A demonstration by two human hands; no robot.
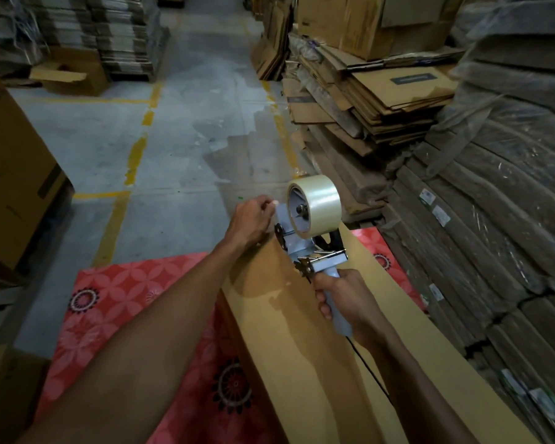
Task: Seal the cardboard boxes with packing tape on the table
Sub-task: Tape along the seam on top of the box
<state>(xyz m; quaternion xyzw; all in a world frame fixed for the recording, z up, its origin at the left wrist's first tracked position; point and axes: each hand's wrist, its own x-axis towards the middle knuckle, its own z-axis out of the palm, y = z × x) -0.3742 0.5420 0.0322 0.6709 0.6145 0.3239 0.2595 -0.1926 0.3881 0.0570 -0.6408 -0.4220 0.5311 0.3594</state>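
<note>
A long brown cardboard box (308,341) lies on a table with a red patterned cloth (116,302). My right hand (343,302) grips the grey handle of a tape dispenser (305,238) that carries a roll of clear packing tape (314,203). The dispenser's front sits at the box's far end. My left hand (253,219) is at that far end too, fingers curled beside the dispenser's front; it seems to pinch the tape's loose end, though the clear tape is hard to see.
Stacks of flattened cardboard (382,100) and wrapped bundles (500,219) rise close on the right. A large brown box (10,181) stands at the left. Beyond the table lies a concrete floor (180,149) with yellow lines. More cardboard piles stand far back.
</note>
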